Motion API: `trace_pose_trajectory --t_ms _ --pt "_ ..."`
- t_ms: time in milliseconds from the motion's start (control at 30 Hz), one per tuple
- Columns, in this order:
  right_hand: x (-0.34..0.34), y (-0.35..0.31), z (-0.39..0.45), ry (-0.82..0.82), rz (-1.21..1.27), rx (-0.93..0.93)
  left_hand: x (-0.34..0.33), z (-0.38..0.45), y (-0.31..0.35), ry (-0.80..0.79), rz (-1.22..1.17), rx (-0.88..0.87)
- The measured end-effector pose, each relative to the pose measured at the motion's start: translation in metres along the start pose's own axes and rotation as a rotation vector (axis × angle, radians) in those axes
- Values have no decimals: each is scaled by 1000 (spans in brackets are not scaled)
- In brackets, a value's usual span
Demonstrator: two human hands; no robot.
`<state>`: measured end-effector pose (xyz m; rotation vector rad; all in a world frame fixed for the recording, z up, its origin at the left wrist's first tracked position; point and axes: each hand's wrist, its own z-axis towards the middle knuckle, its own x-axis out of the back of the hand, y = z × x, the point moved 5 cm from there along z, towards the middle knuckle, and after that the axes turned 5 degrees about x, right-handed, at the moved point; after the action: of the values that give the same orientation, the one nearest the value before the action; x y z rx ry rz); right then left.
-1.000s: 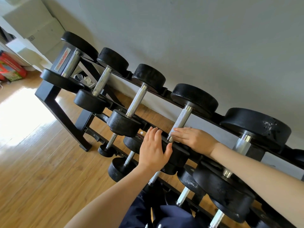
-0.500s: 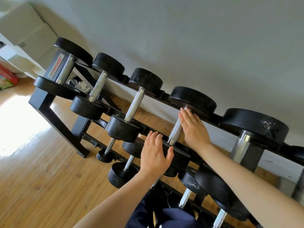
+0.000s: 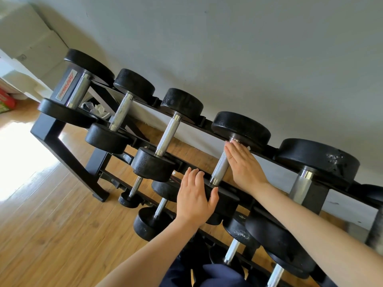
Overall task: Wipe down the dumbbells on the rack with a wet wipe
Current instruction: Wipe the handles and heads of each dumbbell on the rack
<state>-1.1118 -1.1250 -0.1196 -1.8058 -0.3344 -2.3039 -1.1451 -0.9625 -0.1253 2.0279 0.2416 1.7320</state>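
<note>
Centre frame: right hand (image 3: 245, 164) flat along knurled handle (image 3: 220, 167), left hand (image 3: 195, 198) spread on near head (image 3: 224, 198) — heavy, rigid dumbbell; brace head, rub grippy handle.

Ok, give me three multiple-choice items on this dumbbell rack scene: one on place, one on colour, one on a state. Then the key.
1. Where does the right hand lie?
A. along a dumbbell handle on the top row
B. on the floor
C. on the wall

2. What colour are the dumbbell heads?
A. red
B. black
C. yellow

3. How is the left hand?
A. clenched in a fist
B. fingers straight, resting on a dumbbell head
C. out of view

Key: 1 A, its fingers run beside the knurled bar; 2 B, every head is black; 3 B, its fingers lie flat.
</note>
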Motion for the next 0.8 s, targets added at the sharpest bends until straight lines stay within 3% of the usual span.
trace_pose_trajectory --t_ms 400,800 --pt "-8 0 -19 -25 73 169 1 0 1 27 8 -5" --pt "-2 -5 -12 -35 73 -213 2 0 1 11 15 5"
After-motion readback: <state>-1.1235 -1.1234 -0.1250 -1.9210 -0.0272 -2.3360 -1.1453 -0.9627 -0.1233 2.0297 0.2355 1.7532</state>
